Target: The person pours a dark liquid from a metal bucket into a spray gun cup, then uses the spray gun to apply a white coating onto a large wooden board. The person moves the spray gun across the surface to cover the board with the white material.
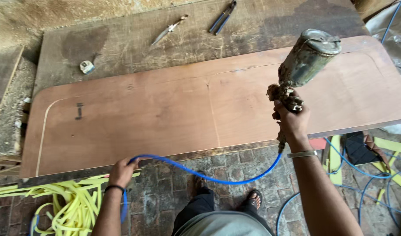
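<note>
From the head view, the right hand (291,119) is raised, arm outstretched, fist clamped on the grimy metal spray gun (302,65) over the rounded reddish plywood panel (187,113); its lidded cup tilts up-right, contents hidden. The left hand (122,171) grips the thin blue air hose (209,177) at the panel's near edge.

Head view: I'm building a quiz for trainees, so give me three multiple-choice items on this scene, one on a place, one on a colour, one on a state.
1. Where do the two hand tools lie?
A. on the dark board beyond the plywood sheet
B. on the brick floor
C. on the yellow strips

2. What colour is the hose?
A. red
B. blue
C. black

3. How is the spray gun held?
A. lying flat on the sheet
B. raised in the right hand
C. hung on a wall

Answers: 1 A, both rest past the plywood sheet; 2 B, blue loop from gun to left hand; 3 B, gripped above the sheet.
</note>
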